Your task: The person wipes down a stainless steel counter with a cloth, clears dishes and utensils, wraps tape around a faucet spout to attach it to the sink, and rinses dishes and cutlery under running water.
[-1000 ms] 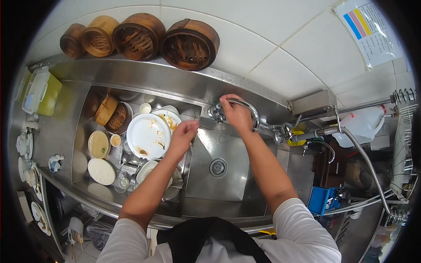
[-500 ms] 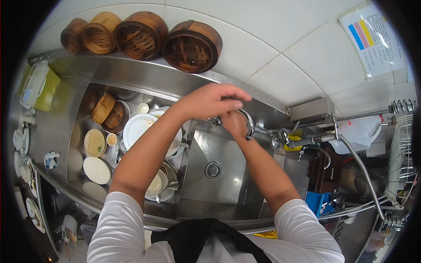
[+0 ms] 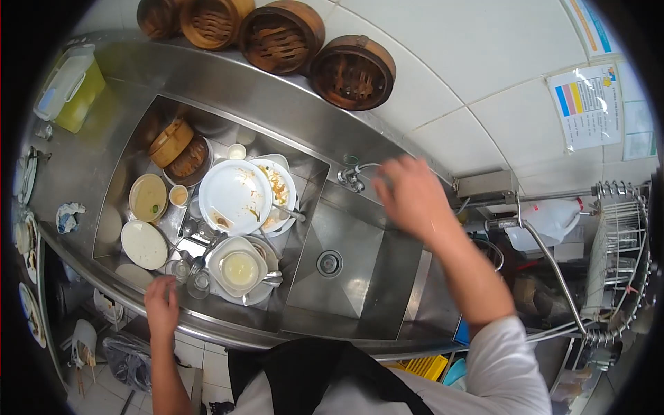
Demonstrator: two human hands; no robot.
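My right hand [image 3: 410, 196] is raised beside the faucet [image 3: 351, 178] at the sink's back wall, its fingers blurred and curled near the spout; whether they hold anything is hidden. Down at the front rim of the left basin, my left hand [image 3: 161, 299] has its fingers pointing forward, near two glasses, with nothing in it. The left basin holds a large white plate [image 3: 232, 190] with food scraps, a bowl of pale liquid [image 3: 240, 268], an oval dish [image 3: 144, 245], a beige bowl [image 3: 148, 197] and a bamboo steamer [image 3: 171, 142]. A drain [image 3: 329, 263] shows in the right basin.
Bamboo steamers [image 3: 281, 36] line the back ledge. A lidded yellow-green container [image 3: 71, 88] stands at the far left, above a crumpled cloth [image 3: 70, 217]. At right are a spray hose [image 3: 553, 259], a wire rack [image 3: 609, 256] and a white jug [image 3: 546, 223].
My left hand has moved from over the faucet down to the left front rim. My right hand has shifted right, off its earlier place under the spout. The view has turned.
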